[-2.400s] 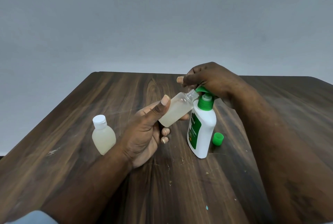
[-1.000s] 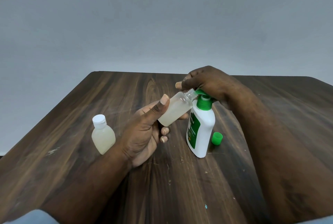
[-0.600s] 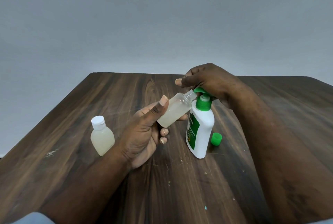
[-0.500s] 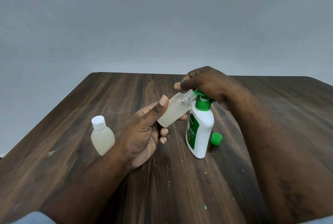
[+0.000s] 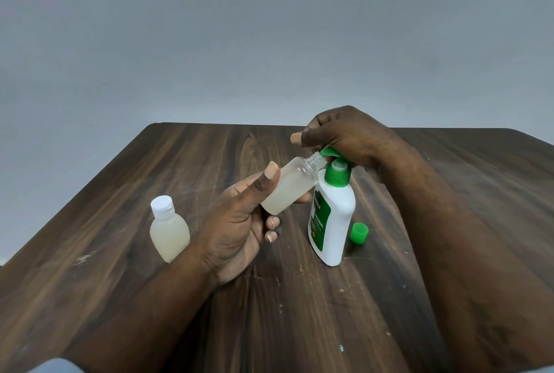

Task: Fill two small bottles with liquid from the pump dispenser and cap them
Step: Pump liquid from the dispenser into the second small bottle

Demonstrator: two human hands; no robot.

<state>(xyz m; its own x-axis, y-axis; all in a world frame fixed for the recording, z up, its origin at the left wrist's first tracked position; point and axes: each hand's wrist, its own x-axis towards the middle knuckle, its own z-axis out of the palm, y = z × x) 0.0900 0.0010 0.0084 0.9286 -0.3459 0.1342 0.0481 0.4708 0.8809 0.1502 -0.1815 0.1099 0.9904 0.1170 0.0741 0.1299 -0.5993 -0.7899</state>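
My left hand (image 5: 236, 222) grips a small clear bottle (image 5: 289, 189), uncapped and tilted, partly full of pale liquid, its threaded mouth right under the green nozzle. The white pump dispenser (image 5: 331, 219) with a green label stands at the table's middle. My right hand (image 5: 344, 136) rests on top of its green pump head (image 5: 329, 152), fingers curled over it. The head stands raised above the green collar. A second small bottle (image 5: 169, 230), full and closed with a white cap, stands to the left. A loose green cap (image 5: 359, 233) lies just right of the dispenser.
Everything sits on a dark wooden table (image 5: 299, 312) with small light specks on its surface. A plain grey wall rises behind its far edge. Both forearms reach in from the near side.
The pump head has come back up after being pressed down half a second ago, and my right hand rose with it. The tilted bottle stays at the nozzle.
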